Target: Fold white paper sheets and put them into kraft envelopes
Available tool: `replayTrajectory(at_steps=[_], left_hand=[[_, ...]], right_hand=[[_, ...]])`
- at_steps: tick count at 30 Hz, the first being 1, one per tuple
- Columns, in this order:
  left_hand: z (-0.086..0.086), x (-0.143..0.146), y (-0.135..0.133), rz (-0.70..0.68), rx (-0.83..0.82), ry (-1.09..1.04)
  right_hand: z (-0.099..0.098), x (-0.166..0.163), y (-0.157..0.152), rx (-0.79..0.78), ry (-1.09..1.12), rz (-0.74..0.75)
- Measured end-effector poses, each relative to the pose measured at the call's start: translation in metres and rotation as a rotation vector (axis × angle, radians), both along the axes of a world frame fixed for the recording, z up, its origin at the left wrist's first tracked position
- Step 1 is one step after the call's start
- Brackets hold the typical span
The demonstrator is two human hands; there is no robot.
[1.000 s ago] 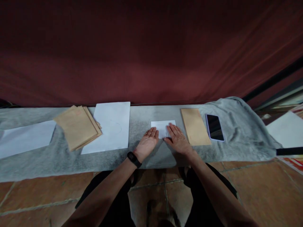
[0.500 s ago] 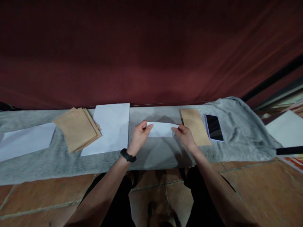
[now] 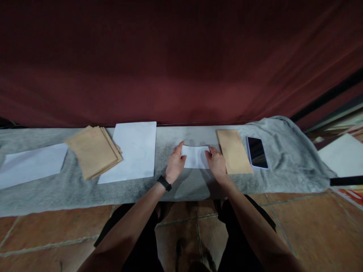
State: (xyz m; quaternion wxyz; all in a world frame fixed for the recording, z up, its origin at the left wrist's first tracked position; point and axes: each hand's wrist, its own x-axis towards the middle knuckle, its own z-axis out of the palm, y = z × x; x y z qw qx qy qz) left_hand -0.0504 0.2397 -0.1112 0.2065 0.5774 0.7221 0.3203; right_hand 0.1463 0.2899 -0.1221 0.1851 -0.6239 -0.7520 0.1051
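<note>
A white sheet of paper (image 3: 195, 158), folded into a small rectangle, spans the gap between my hands just over the grey cloth. My left hand (image 3: 176, 161) grips its left end, thumb on top and fingers at the outer edge. The right end is held by my right hand (image 3: 217, 161), its thumb resting on the paper and the other fingers curled at the side. A faint dip runs down the paper's middle. Close beside my right hand lies a brown envelope (image 3: 235, 153). To the left of my left hand is larger white paper (image 3: 136, 151).
Several brown envelopes (image 3: 92, 149) are stacked partly over the larger white paper. Another white sheet (image 3: 34, 162) lies far left. A phone (image 3: 257, 152) rests right of the single envelope. Grey cloth (image 3: 289, 158) covers the narrow surface; a dark red curtain (image 3: 181, 68) hangs behind.
Both hands have moved closer together and slightly down with the folded paper, which now lies flatter. My left hand has shifted right.
</note>
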Motion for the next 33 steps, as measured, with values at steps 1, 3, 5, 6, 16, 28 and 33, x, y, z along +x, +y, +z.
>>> replayTrajectory(at_steps=[1,3,5,6,16,28,33], left_hand=[[0.002,0.002,-0.001,-0.009,0.01,0.065],[0.006,0.005,-0.005,-0.028,0.012,0.167],[0.009,0.008,-0.009,-0.048,-0.005,0.255],[0.01,0.01,-0.011,-0.057,-0.016,0.31],[-0.013,0.035,-0.025,-0.258,0.054,0.536],[-0.015,0.026,-0.032,-0.217,0.041,0.542],[-0.015,0.022,-0.036,-0.21,0.033,0.556]], right_hand=[[-0.001,0.0,-0.001,0.035,-0.004,0.009],[-0.001,0.0,-0.002,0.105,-0.002,0.032],[0.001,0.0,-0.003,0.17,-0.007,0.048],[0.002,0.0,-0.003,0.194,-0.014,0.056],[-0.01,-0.022,-0.022,0.096,-0.013,0.415],[-0.02,-0.009,-0.029,0.165,-0.123,0.402],[-0.023,-0.002,-0.027,0.187,-0.141,0.388]])
